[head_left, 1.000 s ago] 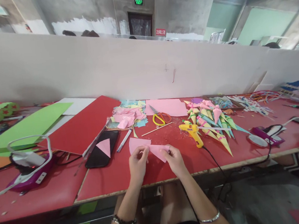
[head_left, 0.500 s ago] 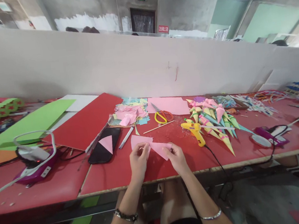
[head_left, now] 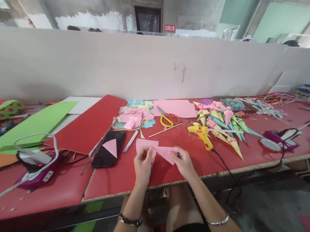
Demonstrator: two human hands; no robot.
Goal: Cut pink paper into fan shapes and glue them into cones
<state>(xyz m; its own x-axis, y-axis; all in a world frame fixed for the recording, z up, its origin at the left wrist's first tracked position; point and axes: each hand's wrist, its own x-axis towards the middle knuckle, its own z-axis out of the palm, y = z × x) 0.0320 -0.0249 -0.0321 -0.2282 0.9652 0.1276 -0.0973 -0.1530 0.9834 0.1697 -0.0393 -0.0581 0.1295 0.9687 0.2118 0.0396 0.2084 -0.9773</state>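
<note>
Between my hands, above the front of the red table, is a pointed piece of pink paper (head_left: 165,154). My left hand (head_left: 143,166) pinches its left tip between thumb and fingers. At the other end my right hand (head_left: 183,161) grips the wider edge the same way. Another pink paper part (head_left: 146,143) shows behind my left fingers; whether it is held or lies on the table I cannot tell. A pink paper triangle (head_left: 111,148) rests on a black phone (head_left: 104,162) to the left, beside a white marker (head_left: 130,141).
Scissors (head_left: 169,119) and a thin stick (head_left: 164,130) lie beyond my hands. To the right are a yellow glue gun (head_left: 203,136) with its cord and a pile of paper cones (head_left: 221,118). Paper scraps (head_left: 134,116), a red sheet (head_left: 90,128) and a purple power strip (head_left: 41,176) are leftward.
Both hands keep their hold on the pink paper in nearly the same place. The view has shifted very slightly.
</note>
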